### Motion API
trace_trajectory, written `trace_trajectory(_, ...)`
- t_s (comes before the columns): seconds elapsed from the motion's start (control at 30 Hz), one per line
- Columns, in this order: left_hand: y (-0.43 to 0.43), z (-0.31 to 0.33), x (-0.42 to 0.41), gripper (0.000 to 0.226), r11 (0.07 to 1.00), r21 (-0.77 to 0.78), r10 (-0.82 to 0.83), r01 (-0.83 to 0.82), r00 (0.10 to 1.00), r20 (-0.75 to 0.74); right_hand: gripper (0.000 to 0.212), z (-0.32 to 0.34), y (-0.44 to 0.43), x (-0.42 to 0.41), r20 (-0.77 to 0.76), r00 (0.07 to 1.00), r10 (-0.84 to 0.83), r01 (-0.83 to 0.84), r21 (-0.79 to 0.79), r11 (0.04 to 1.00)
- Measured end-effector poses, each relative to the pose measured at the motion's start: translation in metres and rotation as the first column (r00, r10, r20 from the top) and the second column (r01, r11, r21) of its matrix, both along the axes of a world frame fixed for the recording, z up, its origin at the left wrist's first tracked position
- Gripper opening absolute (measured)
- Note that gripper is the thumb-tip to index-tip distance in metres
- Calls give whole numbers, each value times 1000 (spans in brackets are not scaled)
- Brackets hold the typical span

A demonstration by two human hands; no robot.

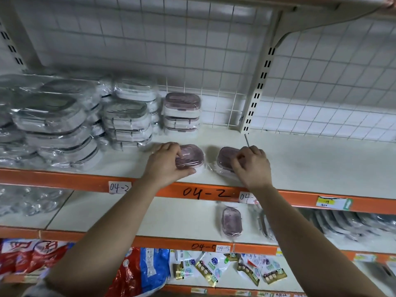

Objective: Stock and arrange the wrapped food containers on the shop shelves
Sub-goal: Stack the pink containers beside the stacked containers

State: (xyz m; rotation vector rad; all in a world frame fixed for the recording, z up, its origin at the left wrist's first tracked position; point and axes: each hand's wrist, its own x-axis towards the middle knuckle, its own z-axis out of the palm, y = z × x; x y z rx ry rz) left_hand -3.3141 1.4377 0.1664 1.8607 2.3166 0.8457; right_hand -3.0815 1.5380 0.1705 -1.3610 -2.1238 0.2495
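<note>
At mid-frame, left hand gripped one pink container; right hand gripped another container on the shelf.

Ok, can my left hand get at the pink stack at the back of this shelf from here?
Probably yes. The pink stack stands just behind the left hand, with only bare shelf between them. But that hand grips a pink container, so it isn't free.

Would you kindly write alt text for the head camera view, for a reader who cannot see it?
The left hand grips the left pink container and the right hand grips the right pink container on a shop shelf. A pink stack and grey-lidded stacks stand behind, to the left.
</note>
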Motion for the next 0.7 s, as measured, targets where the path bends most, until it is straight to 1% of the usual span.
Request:
trace_trajectory(0.07,5,2,0,57,1000,2,7,-7,1000,-28,22,-6,3,-8,23,999,-28,27,35,999)
trace_trajectory(0.13,6,3,-4,57,1000,13,-12,12,999,-51,25,-14,3,-10,9,999,-40,39,76,996)
trace_trajectory(0.27,10,12,-13,65,990,130,-35,50,993,-116,28,-20,4,-9,-45,998,-44,48,102,994)
trace_trajectory(0.37,24,33,-22,73,974,217,-31,61,990,-138,30,-23,7,-10,-66,997,-39,46,111,993)
trace_trajectory(0.43,38,51,-29,74,962,261,-29,74,985,-170,32,-24,7,-9,-76,997,-32,41,121,992)
trace_trajectory(0.5,56,69,-38,73,959,270,-35,87,981,-192,30,-25,8,-9,-91,995,-33,44,127,991)
trace_trajectory(0.6,90,95,-55,70,958,273,-37,88,982,-186,25,-24,9,-10,-114,993,-28,45,145,988)
trace_trajectory(0.7,127,114,-71,68,975,213,-18,58,983,-184,24,-23,9,-9,-114,993,-17,34,148,988)
